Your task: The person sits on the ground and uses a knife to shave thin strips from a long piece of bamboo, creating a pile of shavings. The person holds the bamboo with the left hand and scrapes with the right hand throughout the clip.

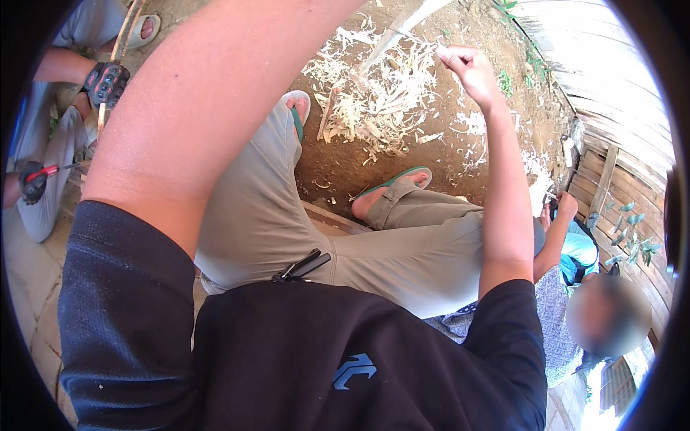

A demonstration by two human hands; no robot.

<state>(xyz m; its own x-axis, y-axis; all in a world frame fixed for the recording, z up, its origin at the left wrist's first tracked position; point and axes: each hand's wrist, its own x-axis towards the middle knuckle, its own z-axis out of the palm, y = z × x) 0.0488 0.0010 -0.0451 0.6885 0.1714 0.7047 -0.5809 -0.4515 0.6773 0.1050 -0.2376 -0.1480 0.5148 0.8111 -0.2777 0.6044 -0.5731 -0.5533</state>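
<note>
Head view: my right hand (471, 68) pinches closed on a pale split wooden strip (402, 32) at one o'clock, above the pale shavings heap (374, 100); left hand lies beyond the frame.

The left hand runs out of frame past the top edge at twelve o'clock. The pale wooden strip (402, 29) is cut off there too. At four o'clock, a person's face (607, 314) is blurred.
</note>
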